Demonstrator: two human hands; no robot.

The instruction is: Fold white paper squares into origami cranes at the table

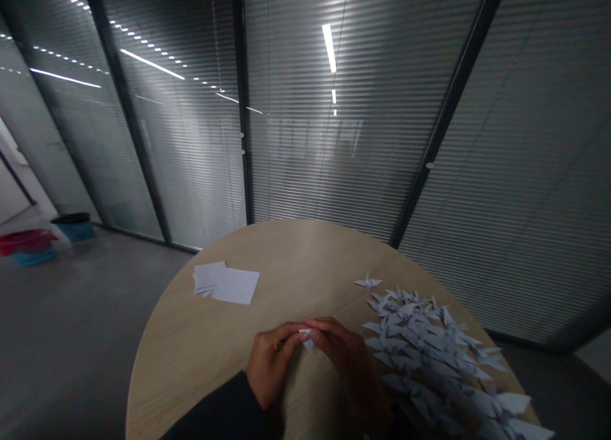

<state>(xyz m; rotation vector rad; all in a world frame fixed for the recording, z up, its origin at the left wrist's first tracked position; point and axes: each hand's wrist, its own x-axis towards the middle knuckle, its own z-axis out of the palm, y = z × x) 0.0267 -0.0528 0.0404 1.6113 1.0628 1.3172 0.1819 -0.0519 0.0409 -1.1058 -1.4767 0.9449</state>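
Near the front of the round table, my left hand [273,358] and my right hand [340,343] meet fingertip to fingertip. Between them they pinch a small piece of folded white paper [308,342], most of it covered by the fingers. The thumbs and forefingers of both hands press on it, so its exact shape is hidden. Just right of my right hand lies a large group of folded white paper cranes [429,338]. One single paper crane [367,282] sits a little apart behind that group. Left of my hands is a loose stack of white paper squares [236,286].
The round wooden table [296,249] stands close to a glass partition with blinds [324,172]. On the floor at far left are a blue bin with a red liner [31,246] and a blue bin with a black liner [75,226].
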